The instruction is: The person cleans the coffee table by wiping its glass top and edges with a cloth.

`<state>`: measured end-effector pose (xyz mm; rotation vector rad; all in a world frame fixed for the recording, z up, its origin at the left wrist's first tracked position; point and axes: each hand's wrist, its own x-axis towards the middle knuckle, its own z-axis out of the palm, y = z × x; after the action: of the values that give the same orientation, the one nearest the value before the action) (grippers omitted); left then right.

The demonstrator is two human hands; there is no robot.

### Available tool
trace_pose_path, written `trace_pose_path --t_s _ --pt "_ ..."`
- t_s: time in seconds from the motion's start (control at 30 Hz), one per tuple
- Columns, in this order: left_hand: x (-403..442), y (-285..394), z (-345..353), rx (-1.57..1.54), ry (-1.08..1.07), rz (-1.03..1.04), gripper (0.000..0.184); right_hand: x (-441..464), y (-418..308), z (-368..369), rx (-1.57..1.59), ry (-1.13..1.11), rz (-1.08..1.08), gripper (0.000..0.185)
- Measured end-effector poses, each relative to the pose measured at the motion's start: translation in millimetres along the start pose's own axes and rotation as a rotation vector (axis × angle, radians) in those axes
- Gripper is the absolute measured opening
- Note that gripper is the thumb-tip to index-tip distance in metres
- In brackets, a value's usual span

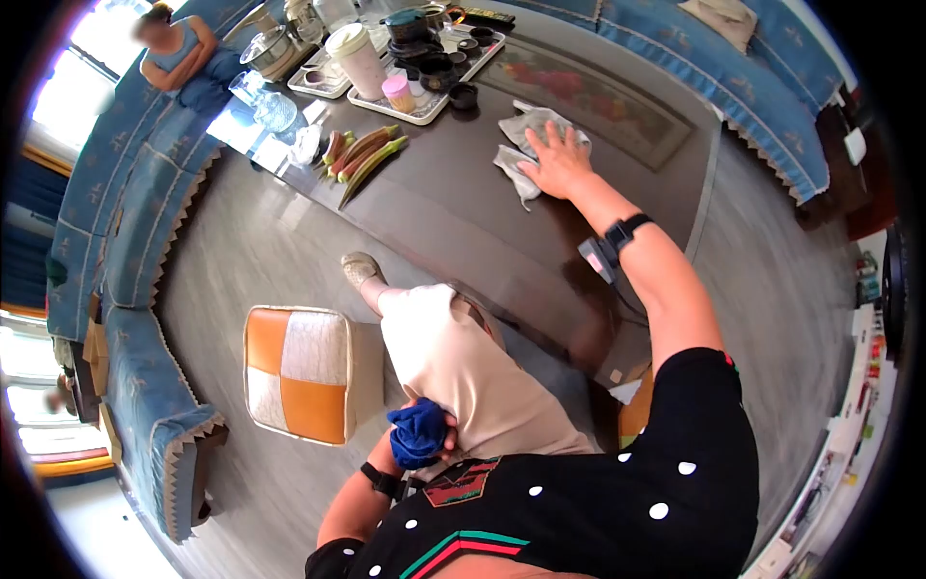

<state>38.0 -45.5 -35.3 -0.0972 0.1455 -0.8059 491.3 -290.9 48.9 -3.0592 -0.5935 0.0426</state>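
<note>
My right hand (pixel 561 164) reaches out over the low dark table (pixel 453 212), its fingers spread flat on a crumpled grey rag (pixel 516 169). Close to my lap, my left hand (pixel 449 439) is closed around a bunched dark blue cloth (pixel 418 431). Most of its fingers are hidden behind that cloth. Several okra-like pods (pixel 365 154), green and reddish, lie on the table to the left of the rag.
Trays (pixel 424 111) with a white cup (pixel 355 53), a pink-lidded jar (pixel 398 93) and dark tea ware stand at the table's far end. A glass jug (pixel 270 106) is beside them. A checked stool (pixel 299 376) stands left of my leg. A person (pixel 183 58) sits on the blue sofa.
</note>
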Motion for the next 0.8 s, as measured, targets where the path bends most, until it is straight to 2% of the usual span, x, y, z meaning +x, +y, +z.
trace_pose_path --t_s 0.23,0.33,0.47,0.6,0.67,0.8 --pt "-7 -3 12 0.073 0.173 0.044 0.078 107 -11 4 0.053 -0.033 -0.04 0.054" --pt "-9 -6 22 0.13 0.299 0.052 0.08 135 -10 1 0.101 -0.061 -0.009 0.053" --pt "1 -4 42 0.188 0.35 0.086 0.075 165 12 5 0.088 -0.042 0.053 0.054" --pt "7 -7 58 0.189 0.401 0.122 0.072 169 61 6 0.09 -0.002 0.286 0.055" --pt "6 -7 53 0.193 0.382 0.129 0.073 162 103 16 0.101 0.047 0.386 0.057" --pt "-1 -8 37 0.174 0.337 0.123 0.074 109 199 12 0.076 -0.004 0.614 0.06"
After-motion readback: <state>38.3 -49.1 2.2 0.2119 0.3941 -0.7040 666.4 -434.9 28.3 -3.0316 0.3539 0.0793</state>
